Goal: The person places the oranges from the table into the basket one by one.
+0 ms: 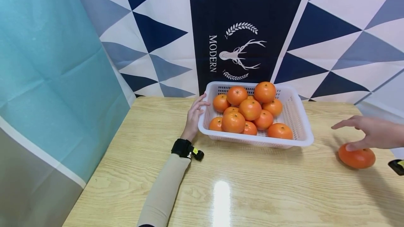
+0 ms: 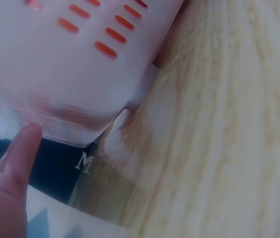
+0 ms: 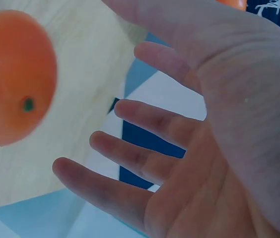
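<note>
A white plastic basket (image 1: 304, 134) with slotted walls stands at the back of the table, heaped with several orange fruits (image 1: 233, 122) that look like oranges or mandarins. At its left end my left hand (image 1: 193, 119) touches the rim with extended fingers; the left wrist view has fingertips against the basket wall (image 2: 55, 64). Toward the table's right side lies a single orange (image 1: 356, 158). Over it hovers my right hand (image 1: 374, 132), fingers spread and nothing held. From the right wrist the palm and this orange (image 3: 16, 79) appear apart, a green stem mark facing the camera.
The wooden table (image 1: 258, 185) carries the basket and the lone orange. Behind it hangs a patterned cloth (image 1: 157, 27) with triangles and a deer print, close to the basket's back. A teal cloth (image 1: 47, 62) borders the left edge.
</note>
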Demonstrator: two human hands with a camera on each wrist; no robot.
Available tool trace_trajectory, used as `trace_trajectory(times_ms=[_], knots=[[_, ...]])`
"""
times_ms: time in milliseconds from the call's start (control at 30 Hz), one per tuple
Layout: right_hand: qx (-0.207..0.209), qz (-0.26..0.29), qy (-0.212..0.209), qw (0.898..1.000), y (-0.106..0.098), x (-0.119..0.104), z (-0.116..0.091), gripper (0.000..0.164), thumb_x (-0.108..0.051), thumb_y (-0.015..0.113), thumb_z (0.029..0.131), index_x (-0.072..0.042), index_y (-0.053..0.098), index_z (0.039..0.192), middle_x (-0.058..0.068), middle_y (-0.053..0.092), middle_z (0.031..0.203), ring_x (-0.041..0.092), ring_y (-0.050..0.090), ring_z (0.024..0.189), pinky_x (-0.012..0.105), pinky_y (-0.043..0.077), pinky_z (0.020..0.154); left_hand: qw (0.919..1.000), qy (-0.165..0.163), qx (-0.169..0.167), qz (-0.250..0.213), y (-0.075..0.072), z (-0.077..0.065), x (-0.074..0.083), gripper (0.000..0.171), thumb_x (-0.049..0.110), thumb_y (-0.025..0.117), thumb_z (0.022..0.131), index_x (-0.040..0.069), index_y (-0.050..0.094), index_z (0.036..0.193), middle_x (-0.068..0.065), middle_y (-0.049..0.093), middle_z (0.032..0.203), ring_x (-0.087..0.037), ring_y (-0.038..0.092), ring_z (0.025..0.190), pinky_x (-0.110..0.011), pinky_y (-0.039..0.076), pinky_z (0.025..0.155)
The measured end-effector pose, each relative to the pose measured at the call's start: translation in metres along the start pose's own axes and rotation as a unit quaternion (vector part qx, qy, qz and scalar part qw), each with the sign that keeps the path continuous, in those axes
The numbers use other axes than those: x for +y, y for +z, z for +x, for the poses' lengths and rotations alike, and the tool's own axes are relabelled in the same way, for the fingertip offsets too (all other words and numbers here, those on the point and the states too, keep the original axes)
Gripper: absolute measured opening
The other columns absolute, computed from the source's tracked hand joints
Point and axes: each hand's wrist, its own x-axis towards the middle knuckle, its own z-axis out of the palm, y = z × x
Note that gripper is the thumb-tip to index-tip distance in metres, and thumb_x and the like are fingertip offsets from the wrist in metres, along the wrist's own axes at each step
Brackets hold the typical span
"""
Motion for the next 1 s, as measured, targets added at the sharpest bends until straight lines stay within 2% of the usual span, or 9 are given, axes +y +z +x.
trace_trajectory(times_ms=[33, 67, 200, 367, 467, 533, 667, 800, 1000], knots=[[-0.005, 0.005, 0.005, 1.0, 0.003, 0.001, 0.0, 0.07, -0.026, 0.098, 0.083, 0.006, 0.07, 0.139, 0.036, 0.071, 0.132, 0.042, 0.071, 0.107, 0.056, 0.065, 0.081, 1.0, -0.003, -0.001, -0.002, 0.0, 0.0, 0.0, 0.039, 0.015, 0.05, 0.101, 0.013, 0.08, 0.125, 0.004, 0.052, 0.176, -0.021, 0.04, 0.17, -0.047, 0.033, 0.14], [-0.009, 0.009, 0.007, 1.0, 0.006, 0.002, -0.001, 0.071, -0.026, 0.098, 0.083, 0.006, 0.07, 0.139, 0.036, 0.07, 0.132, 0.044, 0.071, 0.106, 0.057, 0.065, 0.081, 0.9999, -0.009, -0.004, -0.006, -0.001, 0.005, -0.011, 0.039, 0.016, 0.05, 0.102, 0.016, 0.081, 0.125, 0.009, 0.051, 0.176, -0.017, 0.039, 0.171, -0.045, 0.032, 0.141], [-0.018, 0.025, 0.013, 0.999, 0.02, 0.006, -0.002, 0.073, -0.027, 0.098, 0.083, 0.006, 0.069, 0.141, 0.037, 0.067, 0.133, 0.046, 0.069, 0.11, 0.056, 0.064, 0.083, 0.9997, -0.015, -0.012, -0.013, -0.003, 0.007, -0.015, 0.039, 0.016, 0.05, 0.103, 0.021, 0.081, 0.125, 0.017, 0.05, 0.175, -0.01, 0.037, 0.17, -0.046, 0.03, 0.142], [-0.023, 0.033, -0.008, 0.999, 0.033, 0.013, -0.001, 0.069, -0.024, 0.098, 0.083, 0.008, 0.07, 0.138, 0.037, 0.066, 0.135, 0.051, 0.067, 0.117, 0.061, 0.062, 0.088, 0.9996, -0.008, -0.02, -0.02, -0.004, 0.009, -0.02, 0.039, 0.014, 0.051, 0.103, 0.02, 0.081, 0.127, 0.015, 0.05, 0.176, -0.014, 0.036, 0.172, -0.05, 0.027, 0.144], [-0.03, 0.034, -0.014, 0.999, 0.038, 0.015, 0.0, 0.067, -0.02, 0.098, 0.083, 0.007, 0.07, 0.137, 0.038, 0.066, 0.134, 0.05, 0.066, 0.115, 0.062, 0.061, 0.089, 0.9995, -0.014, -0.02, -0.022, -0.005, 0.008, -0.02, 0.039, 0.014, 0.051, 0.103, 0.021, 0.081, 0.127, 0.016, 0.05, 0.176, -0.012, 0.035, 0.172, -0.049, 0.025, 0.144], [-0.039, 0.038, -0.007, 0.999, 0.041, 0.017, 0.001, 0.067, -0.021, 0.098, 0.083, 0.007, 0.07, 0.137, 0.038, 0.067, 0.133, 0.047, 0.066, 0.113, 0.059, 0.061, 0.089, 0.9994, -0.018, -0.017, -0.022, -0.005, 0.007, -0.02, 0.04, 0.014, 0.051, 0.103, 0.023, 0.082, 0.126, 0.018, 0.05, 0.175, -0.008, 0.036, 0.171, -0.046, 0.027, 0.144], [-0.058, 0.048, 0.007, 0.997, 0.045, 0.02, 0.002, 0.064, -0.022, 0.096, 0.086, 0.005, 0.07, 0.138, 0.034, 0.068, 0.131, 0.04, 0.064, 0.108, 0.046, 0.058, 0.086, 0.9995, -0.022, -0.01, -0.021, -0.004, 0.007, -0.019, 0.038, 0.015, 0.051, 0.103, 0.023, 0.082, 0.124, 0.021, 0.052, 0.173, -0.003, 0.038, 0.168, -0.041, 0.03, 0.142], [-0.076, 0.063, 0.023, 0.995, 0.047, 0.018, 0.002, 0.058, -0.022, 0.094, 0.088, 0.003, 0.071, 0.136, 0.03, 0.07, 0.126, 0.034, 0.063, 0.104, 0.037, 0.055, 0.083, 0.9997, -0.019, -0.009, -0.012, -0.002, 0.005, -0.014, 0.038, 0.014, 0.051, 0.103, 0.019, 0.081, 0.125, 0.019, 0.052, 0.173, -0.006, 0.038, 0.169, -0.044, 0.03, 0.142], [-0.093, 0.071, 0.024, 0.993, 0.043, 0.012, 0.002, 0.045, -0.021, 0.093, 0.09, -0.004, 0.073, 0.127, 0.012, 0.074, 0.118, 0.02, 0.061, 0.099, 0.023, 0.051, 0.078, 0.9998, -0.015, -0.008, -0.005, -0.001, 0.003, -0.007, 0.039, 0.014, 0.049, 0.103, 0.014, 0.08, 0.127, 0.016, 0.051, 0.175, -0.011, 0.036, 0.171, -0.046, 0.027, 0.144]])
